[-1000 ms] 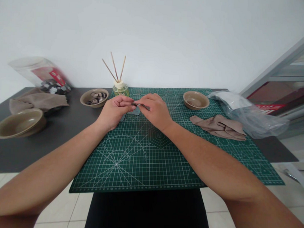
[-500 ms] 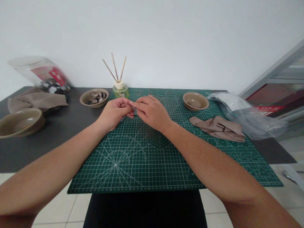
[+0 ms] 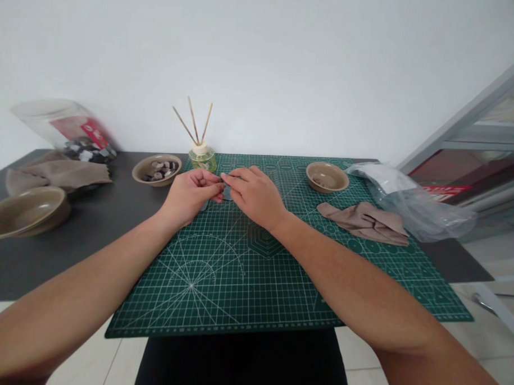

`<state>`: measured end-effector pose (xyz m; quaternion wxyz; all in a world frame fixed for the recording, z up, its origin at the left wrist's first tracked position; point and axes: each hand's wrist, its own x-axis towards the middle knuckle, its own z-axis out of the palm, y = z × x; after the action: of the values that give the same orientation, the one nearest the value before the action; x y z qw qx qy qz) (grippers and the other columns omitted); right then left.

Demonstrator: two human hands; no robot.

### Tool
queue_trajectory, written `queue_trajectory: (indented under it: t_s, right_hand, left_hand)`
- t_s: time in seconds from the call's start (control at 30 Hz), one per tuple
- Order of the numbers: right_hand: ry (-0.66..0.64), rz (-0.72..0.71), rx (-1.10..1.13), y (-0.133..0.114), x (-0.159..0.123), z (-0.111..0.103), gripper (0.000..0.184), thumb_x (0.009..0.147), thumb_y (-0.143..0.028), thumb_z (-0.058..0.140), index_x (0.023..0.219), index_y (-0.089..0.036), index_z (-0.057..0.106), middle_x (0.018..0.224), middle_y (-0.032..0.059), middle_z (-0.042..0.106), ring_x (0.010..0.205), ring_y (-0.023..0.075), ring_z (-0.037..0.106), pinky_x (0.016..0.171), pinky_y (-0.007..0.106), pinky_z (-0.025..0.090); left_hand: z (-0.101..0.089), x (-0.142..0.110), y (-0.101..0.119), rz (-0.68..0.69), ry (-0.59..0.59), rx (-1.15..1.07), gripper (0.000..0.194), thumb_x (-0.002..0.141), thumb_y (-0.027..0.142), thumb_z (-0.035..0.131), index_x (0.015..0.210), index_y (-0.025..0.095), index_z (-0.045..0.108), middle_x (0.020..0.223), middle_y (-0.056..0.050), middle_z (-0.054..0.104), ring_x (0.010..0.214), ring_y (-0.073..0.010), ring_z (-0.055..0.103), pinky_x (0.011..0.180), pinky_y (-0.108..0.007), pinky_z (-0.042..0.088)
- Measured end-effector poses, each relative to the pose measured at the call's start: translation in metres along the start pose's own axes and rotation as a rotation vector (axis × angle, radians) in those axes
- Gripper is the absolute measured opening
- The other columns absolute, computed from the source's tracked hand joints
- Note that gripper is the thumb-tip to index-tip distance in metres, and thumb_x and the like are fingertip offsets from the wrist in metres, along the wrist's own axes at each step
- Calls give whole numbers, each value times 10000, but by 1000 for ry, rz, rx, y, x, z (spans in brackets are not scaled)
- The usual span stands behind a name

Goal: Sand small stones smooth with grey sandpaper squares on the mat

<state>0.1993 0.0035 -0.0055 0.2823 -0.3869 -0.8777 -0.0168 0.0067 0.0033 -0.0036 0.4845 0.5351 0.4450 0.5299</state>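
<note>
My left hand [image 3: 192, 196] and my right hand [image 3: 257, 193] meet at the fingertips, just above the green cutting mat [image 3: 219, 315]. The fingers of both are closed in a pinch. Between the fingertips is a small dark thing, mostly hidden and too small to name. Something flat and grey-blue [image 3: 227, 192] shows below the fingers, partly covered by them. Behind my left hand stands a diffuser bottle [image 3: 202, 157] with three sticks. A brown bowl [image 3: 139, 179] holding several small dark and pale pieces [image 3: 160, 169] is to its left.
Right of my hands are another brown bowl [image 3: 324, 186] with bits at its bottom, a brown cloth [image 3: 368, 223] and a clear plastic bag [image 3: 417, 203]. At the left are a larger bowl [image 3: 49, 213], another cloth [image 3: 59, 171] and a tipped clear container [image 3: 49, 112] of dark and silvery pieces.
The view has shifted slightly, so things sit a little lower. My fingertips have parted slightly, and the small dark thing between them shows more. Both hands stay in nearly the same place.
</note>
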Motion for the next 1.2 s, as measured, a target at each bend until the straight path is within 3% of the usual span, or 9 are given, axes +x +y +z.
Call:
queue_trajectory:
  t_s: [0.2,0.37,0.6,0.83,1.0,1.2]
  right_hand:
    - [19,-60,12,-6,-1,-1,384,1100,-190,569,1431,-225,760,1430,144,709,1223,292,604,1053,460,541]
    - [17,-39,-21,-5,0,-3,396,1101,-185,564,1444,-217,757,1303,143,736,1165,292,608,1006,446,542]
    - [-1,-12,-56,-4,-1,-12,393,1124,-197,546,1460,-203,750,1326,103,806,1151,276,607,997,439,496]
    - [-64,-4,-57,-12,0,-14,409,1116,-173,572,1488,-221,735,1501,74,759,1202,249,710,1061,421,527]
    - [-122,84,-40,-13,2,-18,437,1136,-183,531,1545,-208,683,1489,60,761,1210,227,777,1056,376,567]
    - [-133,65,-64,-13,2,-11,448,1128,-188,545,1557,-221,672,1513,61,739,1233,240,792,1032,372,596]
  left_hand:
    - [0,0,-1,13,-22,12,160,638,82,815,701,182,707,624,8,743,533,-125,703,579,-238,628]
    - [0,0,0,22,-32,-17,194,650,103,858,753,174,710,644,5,750,528,-121,698,580,-238,623]
    - [5,-3,9,-3,-2,16,173,663,99,846,725,174,704,609,8,732,505,-119,673,552,-229,594]
    - [6,-2,9,-36,44,26,184,652,34,795,677,181,688,582,15,726,498,-117,680,565,-219,595]
    - [8,-4,10,-17,67,-18,175,685,35,782,686,185,693,603,-2,746,500,-128,686,552,-235,600]
    - [5,-1,5,-20,72,97,208,656,-7,771,661,187,694,558,15,721,489,-118,680,534,-202,573]
